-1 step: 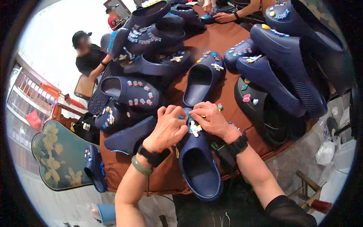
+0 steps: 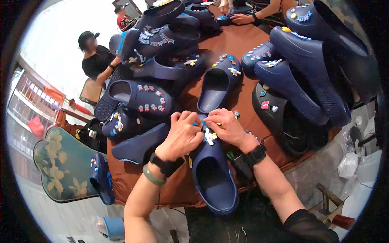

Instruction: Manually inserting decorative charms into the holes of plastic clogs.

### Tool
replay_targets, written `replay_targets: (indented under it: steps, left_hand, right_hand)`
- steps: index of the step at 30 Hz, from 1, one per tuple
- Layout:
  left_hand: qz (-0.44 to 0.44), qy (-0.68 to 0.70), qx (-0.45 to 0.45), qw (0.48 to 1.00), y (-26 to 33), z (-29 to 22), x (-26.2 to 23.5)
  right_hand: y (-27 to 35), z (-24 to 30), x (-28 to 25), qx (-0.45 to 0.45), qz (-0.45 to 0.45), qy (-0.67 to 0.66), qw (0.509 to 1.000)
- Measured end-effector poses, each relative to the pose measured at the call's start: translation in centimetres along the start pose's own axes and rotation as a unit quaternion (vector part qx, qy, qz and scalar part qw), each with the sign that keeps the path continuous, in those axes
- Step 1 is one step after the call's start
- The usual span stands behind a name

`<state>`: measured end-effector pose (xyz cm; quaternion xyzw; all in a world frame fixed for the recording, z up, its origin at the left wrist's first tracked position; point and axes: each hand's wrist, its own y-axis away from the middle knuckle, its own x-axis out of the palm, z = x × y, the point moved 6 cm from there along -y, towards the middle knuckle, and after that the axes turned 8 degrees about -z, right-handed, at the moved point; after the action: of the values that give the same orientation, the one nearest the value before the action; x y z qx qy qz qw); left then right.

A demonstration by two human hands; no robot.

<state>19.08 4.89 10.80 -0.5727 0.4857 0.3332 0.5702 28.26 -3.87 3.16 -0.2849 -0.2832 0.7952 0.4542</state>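
A dark blue clog (image 2: 214, 160) lies at the table's near edge with its heel opening toward me and its toe away. On its upper sits a white charm with a little yellow (image 2: 210, 137). My left hand (image 2: 184, 131) is closed over the toe from the left, fingertips pinching at a small blue shoe charm (image 2: 202, 122). From the right my right hand (image 2: 227, 127) meets it, thumb and forefinger pressed on the same blue charm. A bit of yellow shows beside the right fingers. The fingertips partly hide the charm and the toe.
Piled clogs (image 2: 158, 38) stand at the far left, and more stacked clogs (image 2: 291, 85) at the right. A decorated clog (image 2: 221, 83) sits just beyond my hands. Loose charms lie on the brown table cover (image 2: 251, 115). A floral chair back (image 2: 60, 170) is at the left. Other people work across the table.
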Motion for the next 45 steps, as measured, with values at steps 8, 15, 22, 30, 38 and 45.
replay_targets:
  steps: [8,15,22,30,38,45]
  left_hand:
    - [-0.005,0.353,-0.203,0.913,3.1,5.4,2.7]
    - [-0.147,0.412,-0.346,0.830,6.0,7.5,4.2]
    - [-0.101,0.588,-0.407,0.692,5.2,7.2,5.8]
    - [-0.085,0.599,-0.408,0.684,5.2,7.8,6.9]
    - [-0.075,0.624,-0.407,0.662,5.1,7.4,6.5]
    - [-0.059,0.547,-0.415,0.725,4.6,7.0,6.2]
  right_hand:
    - [-0.1,-0.8,0.3,0.120,0.013,-0.078,0.990]
    - [-0.2,-0.2,0.9,0.097,0.039,-0.093,0.990]
    - [-0.2,-0.5,1.0,0.127,0.062,-0.098,0.985]
    - [-0.1,-0.8,1.2,0.138,0.071,-0.089,0.984]
    - [-0.2,-0.8,1.3,0.155,0.068,-0.097,0.981]
    - [-0.1,-1.3,1.5,0.168,0.077,-0.098,0.978]
